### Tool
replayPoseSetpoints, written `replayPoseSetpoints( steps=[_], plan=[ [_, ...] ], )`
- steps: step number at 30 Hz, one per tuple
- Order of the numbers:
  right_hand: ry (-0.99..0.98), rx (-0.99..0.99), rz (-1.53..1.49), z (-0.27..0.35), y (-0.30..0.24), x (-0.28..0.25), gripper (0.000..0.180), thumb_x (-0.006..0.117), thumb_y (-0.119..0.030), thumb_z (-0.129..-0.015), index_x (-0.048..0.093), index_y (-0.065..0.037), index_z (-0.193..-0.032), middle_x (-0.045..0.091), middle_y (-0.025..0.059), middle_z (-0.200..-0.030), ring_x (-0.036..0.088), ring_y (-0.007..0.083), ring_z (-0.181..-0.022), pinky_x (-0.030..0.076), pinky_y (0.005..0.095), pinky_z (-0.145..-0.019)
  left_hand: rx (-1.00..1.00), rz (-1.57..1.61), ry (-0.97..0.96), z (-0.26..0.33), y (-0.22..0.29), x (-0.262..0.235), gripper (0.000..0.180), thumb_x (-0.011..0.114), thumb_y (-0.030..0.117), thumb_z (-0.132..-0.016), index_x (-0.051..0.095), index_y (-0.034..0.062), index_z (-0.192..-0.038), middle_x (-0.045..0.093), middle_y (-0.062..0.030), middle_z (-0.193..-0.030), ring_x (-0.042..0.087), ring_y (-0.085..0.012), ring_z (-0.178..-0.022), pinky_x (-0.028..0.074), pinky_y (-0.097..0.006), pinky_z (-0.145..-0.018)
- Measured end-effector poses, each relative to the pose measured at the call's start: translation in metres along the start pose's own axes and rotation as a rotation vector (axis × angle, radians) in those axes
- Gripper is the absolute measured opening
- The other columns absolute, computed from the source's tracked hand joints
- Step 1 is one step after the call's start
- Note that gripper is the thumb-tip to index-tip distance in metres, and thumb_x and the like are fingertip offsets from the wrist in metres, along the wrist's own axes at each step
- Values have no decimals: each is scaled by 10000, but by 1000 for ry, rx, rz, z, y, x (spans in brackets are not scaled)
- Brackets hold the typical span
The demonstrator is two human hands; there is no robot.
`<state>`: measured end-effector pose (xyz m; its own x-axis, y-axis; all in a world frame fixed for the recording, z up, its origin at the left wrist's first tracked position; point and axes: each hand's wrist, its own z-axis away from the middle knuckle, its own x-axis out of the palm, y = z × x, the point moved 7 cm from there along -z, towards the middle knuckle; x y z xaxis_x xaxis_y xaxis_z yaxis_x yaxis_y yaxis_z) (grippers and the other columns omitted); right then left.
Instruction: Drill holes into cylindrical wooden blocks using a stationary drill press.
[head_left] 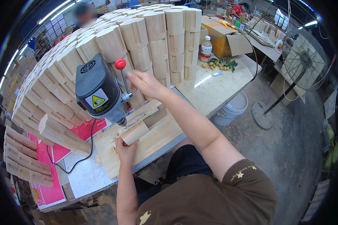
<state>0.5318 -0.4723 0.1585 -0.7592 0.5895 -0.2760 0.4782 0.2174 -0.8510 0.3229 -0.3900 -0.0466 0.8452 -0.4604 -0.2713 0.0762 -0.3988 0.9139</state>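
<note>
A small dark grey drill press stands over a flat wooden board. Its feed lever has a red ball knob. My right hand is closed at the lever beside the hub, its far fingers partly hidden. Under the chuck a pale, rounded wooden block lies in a wooden jig. My left hand grips the near end of this block, thumb and fingers on either side. Whether the bit touches the wood cannot be seen.
Tall stacks of grooved wooden cylinders rise behind the drill press; others stand left, near a black cord. Rightward are a bottle, small fruits, a cardboard box, a bucket and a fan. Two people are beyond.
</note>
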Motion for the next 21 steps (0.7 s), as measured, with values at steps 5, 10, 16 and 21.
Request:
replayPoseSetpoints(
  steps=[5,10,16,21],
  plan=[
    [-252,-102,572,85,84,20,304,598,-269,-817,625,-31,-1004,624,187,-898,574,362,-887,453,411,-794,72,-181,-65,0,2,-3,348,765,3,-638,588,2,-938,527,-48,-934,576,-166,-865,489,-261,-744],
    [-280,-26,491,116,75,8,287,663,-134,-752,620,-25,-1014,619,152,-973,549,341,-962,440,386,-835,167,-111,-125,23,62,-40,313,816,117,-555,593,25,-755,469,-31,-763,474,-144,-647,409,-263,-576],
    [-389,10,347,131,54,25,252,656,-54,-746,608,8,-985,611,135,-897,544,302,-874,426,359,-806,49,-42,-135,55,72,-128,305,831,110,-522,600,60,-716,430,31,-668,408,-76,-618,342,-205,-532],
    [-357,24,524,135,48,33,244,672,-62,-714,630,-12,-949,612,125,-888,541,302,-879,433,366,-785,-287,148,31,65,45,-181,230,786,147,-671,593,22,-687,504,42,-620,392,-25,-514,299,-183,-458]
  ],
)
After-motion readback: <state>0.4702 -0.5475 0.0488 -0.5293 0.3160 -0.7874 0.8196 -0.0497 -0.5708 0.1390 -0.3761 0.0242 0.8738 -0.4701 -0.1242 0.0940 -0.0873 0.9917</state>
